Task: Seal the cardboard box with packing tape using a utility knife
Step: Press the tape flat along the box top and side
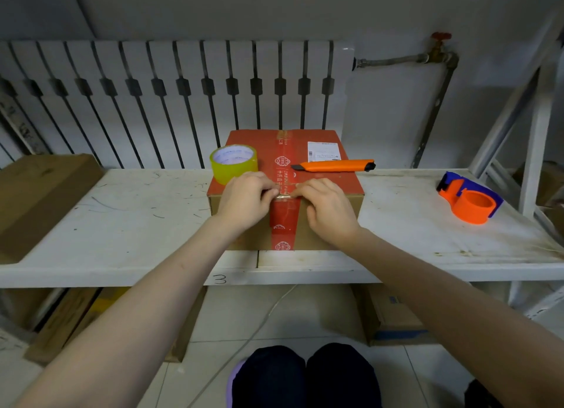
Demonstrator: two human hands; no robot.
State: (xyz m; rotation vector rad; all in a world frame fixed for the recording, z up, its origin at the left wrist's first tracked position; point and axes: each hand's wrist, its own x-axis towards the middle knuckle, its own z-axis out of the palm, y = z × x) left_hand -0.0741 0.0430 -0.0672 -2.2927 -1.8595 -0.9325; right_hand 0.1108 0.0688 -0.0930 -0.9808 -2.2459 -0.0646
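Note:
A red-topped cardboard box stands on the white shelf. A strip of red printed tape runs down its top and front face. My left hand and my right hand meet at the box's front top edge, and their fingertips pinch a clear piece of tape there. A yellow roll of packing tape sits on the box's left top corner. An orange utility knife lies across the box top, to the right.
An orange and blue tape dispenser lies on the shelf at the right. A flat brown carton rests at the shelf's left end. A radiator stands behind. Cartons sit on the floor below.

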